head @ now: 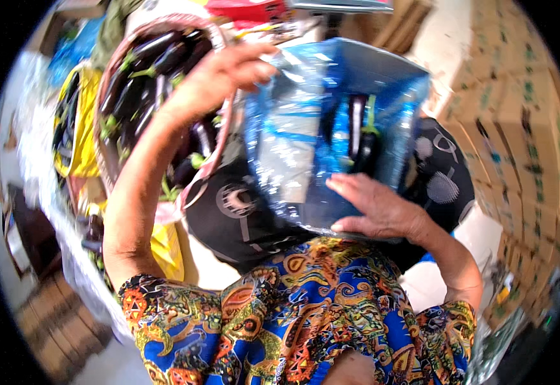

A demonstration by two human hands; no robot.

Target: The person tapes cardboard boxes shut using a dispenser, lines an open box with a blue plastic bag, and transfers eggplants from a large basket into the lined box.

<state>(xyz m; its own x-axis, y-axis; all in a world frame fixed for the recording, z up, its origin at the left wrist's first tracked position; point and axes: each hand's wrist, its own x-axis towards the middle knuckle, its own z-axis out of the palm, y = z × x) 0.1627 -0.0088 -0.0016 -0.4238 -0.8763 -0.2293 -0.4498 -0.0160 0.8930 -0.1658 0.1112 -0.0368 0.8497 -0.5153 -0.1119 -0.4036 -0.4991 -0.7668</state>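
A cardboard box (395, 72) lined with blue plastic film (280, 183) lies tilted across my lap. Several dark purple eggplants (355, 127) with green stems rest inside it. My right hand (376, 207) holds the near rim, its fingers reaching over into the box. Above the far left corner is my left hand (246, 67), blurred, fingers apart with nothing seen in them. Left of the box stands a round pink basket (222, 144) heaped with eggplants (133, 98); my left forearm crosses over it and hides part of it.
Cardboard boxes (515, 139) bearing printing are stacked along the right. A yellow bag (87, 120) with dark produce sits left of the basket, beside clear plastic sheeting (44, 178). A red package (246, 9) and a flat-topped device (342, 5) stand at the far side.
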